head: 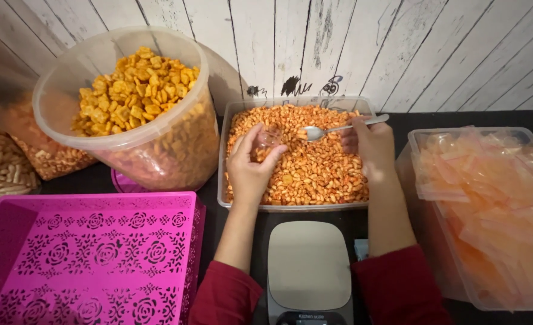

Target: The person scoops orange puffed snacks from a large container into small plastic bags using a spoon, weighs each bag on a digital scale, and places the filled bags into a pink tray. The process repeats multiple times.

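White plank wall [435, 48], dark tabletop [459, 118]

From my remote seat I see a wall of whitewashed planks [362, 48] running slantwise beyond the grip (paint worn, with small dark scribbles low down). Under the grip lies a dark tabletop [236, 235], lit evenly and softly.
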